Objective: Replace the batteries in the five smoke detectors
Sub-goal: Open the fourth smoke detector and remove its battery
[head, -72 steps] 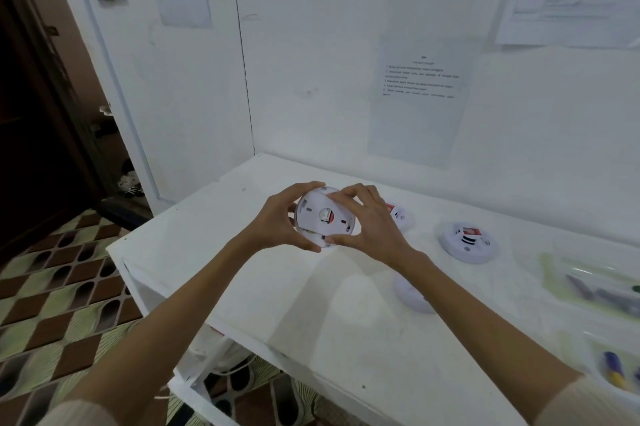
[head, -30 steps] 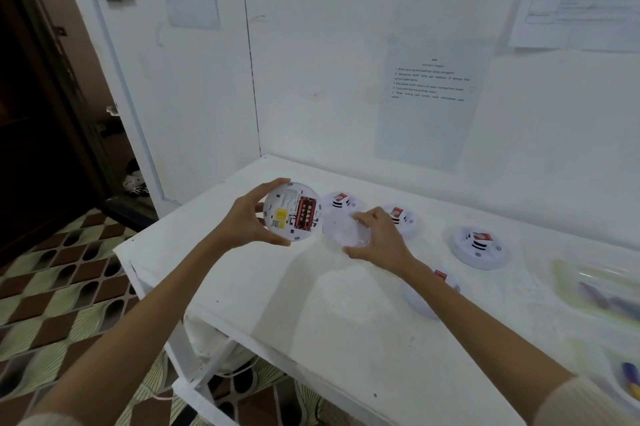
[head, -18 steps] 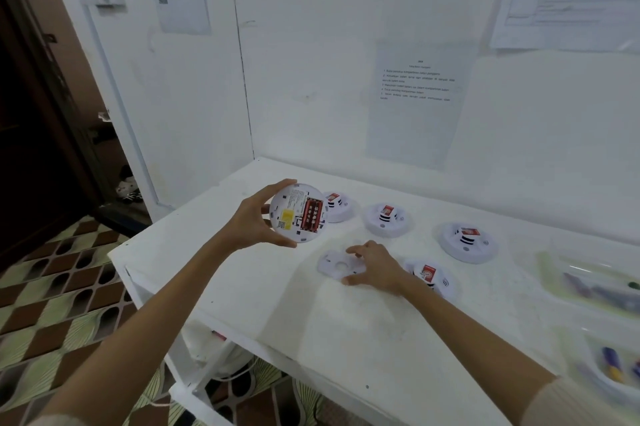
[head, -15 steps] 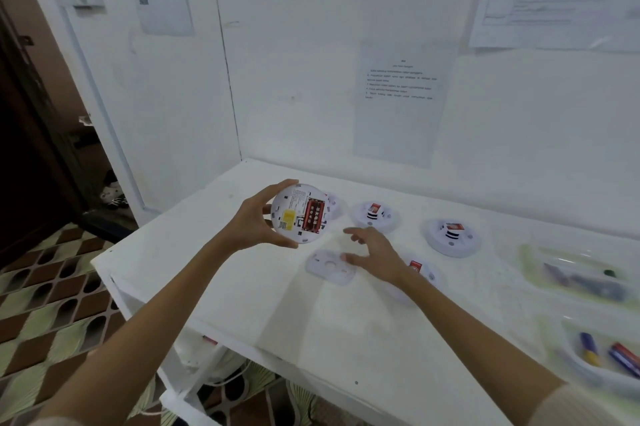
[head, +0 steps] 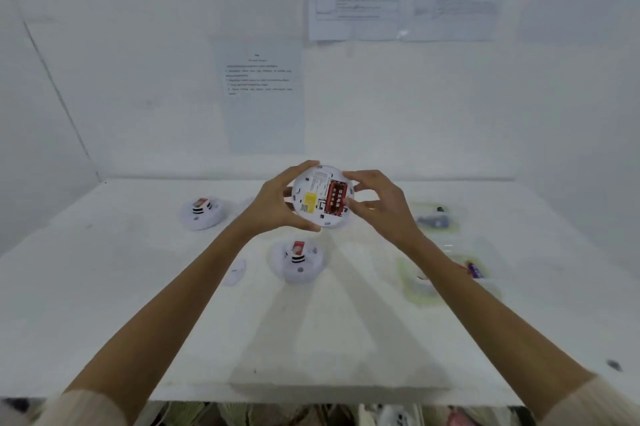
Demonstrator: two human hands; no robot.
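Smoke detector (head: 320, 197) held mid-air over the table (head: 173, 321), back facing me, red batteries (head: 336, 198) exposed. Left hand (head: 273, 204) grips rim at 9 o'clock, right hand (head: 381, 207) curls onto rim at 3. Lever batteries out one end first; keep detector steady.

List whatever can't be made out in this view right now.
All in the head view:
Red batteries in the held detector: print too small to read.
Held detector's rim: partly covered by the left hand and right hand.
Mounting plate: partly behind the left forearm.
Near tray: contents blurred, partly behind the right forearm.
Wall sheet: text blurred.
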